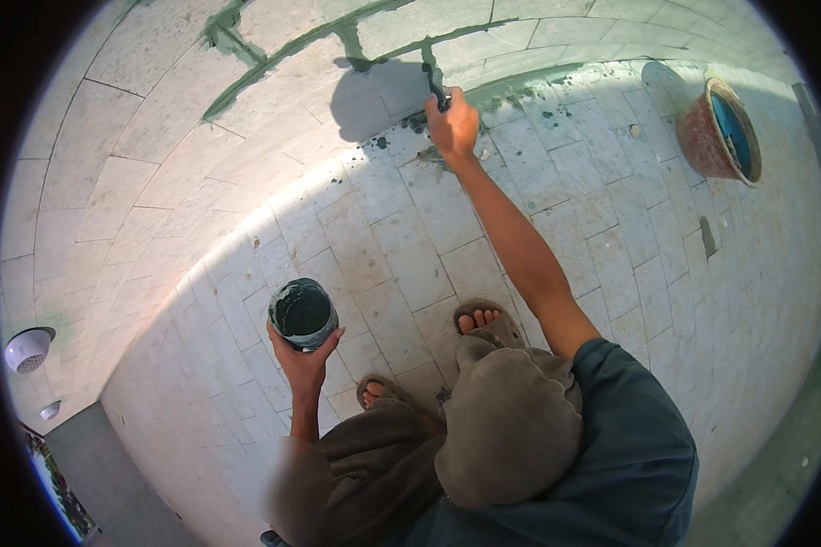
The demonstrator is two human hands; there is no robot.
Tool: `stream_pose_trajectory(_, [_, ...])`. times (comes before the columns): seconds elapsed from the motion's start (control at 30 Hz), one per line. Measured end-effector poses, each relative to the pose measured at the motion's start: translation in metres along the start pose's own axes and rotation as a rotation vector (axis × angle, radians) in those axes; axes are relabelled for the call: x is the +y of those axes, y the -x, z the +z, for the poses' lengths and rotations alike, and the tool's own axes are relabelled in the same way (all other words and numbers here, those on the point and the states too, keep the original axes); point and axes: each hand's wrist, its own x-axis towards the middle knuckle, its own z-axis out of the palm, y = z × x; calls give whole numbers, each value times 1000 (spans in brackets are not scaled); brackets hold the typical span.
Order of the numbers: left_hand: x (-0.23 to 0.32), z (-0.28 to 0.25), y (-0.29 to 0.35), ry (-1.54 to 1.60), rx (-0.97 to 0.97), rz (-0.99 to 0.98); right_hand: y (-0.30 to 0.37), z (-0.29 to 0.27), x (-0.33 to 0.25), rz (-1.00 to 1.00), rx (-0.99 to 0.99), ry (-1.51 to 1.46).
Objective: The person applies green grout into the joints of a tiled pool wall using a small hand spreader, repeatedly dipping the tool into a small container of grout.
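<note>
My left hand (303, 363) grips a round container (285, 335) from below and around its side. Its rim is smeared, and inside is a dark green, paint-like coating (303, 312). Stretched far forward, my right hand (454, 128) is closed on a small dark brush-like tool (443, 98), mostly hidden by the fingers. The tool meets the tiled wall (283, 77) at the lower end of a short green stripe (431, 68). This stripe joins a longer green band (337, 29) along the tile joints.
A reddish-brown bucket (702, 141), blue inside, stands tilted in view at the far right. Dark green splatters (520, 100) mark the tiled floor (410, 210) along the wall. My sandalled feet (479, 317) are below. A white fitting (29, 351) is at left.
</note>
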Motion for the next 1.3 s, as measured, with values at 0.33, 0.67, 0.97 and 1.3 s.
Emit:
stream_pose_trajectory(0.33, [-6,1,1,3,-12,-22,-31,-21,-38,494,-217,-832])
stream_pose_trajectory(0.67, [-4,4,-2,3,-20,-17,-12,-14,-10,519,-146,-817])
stream_pose_trajectory(0.97, [-7,2,-1,-6,-22,-9,-21,-12,-40,407,-160,-938])
stream_pose_trajectory(1.3, [-4,5,-3,-3,-26,-16,-12,3,7,427,-135,-753])
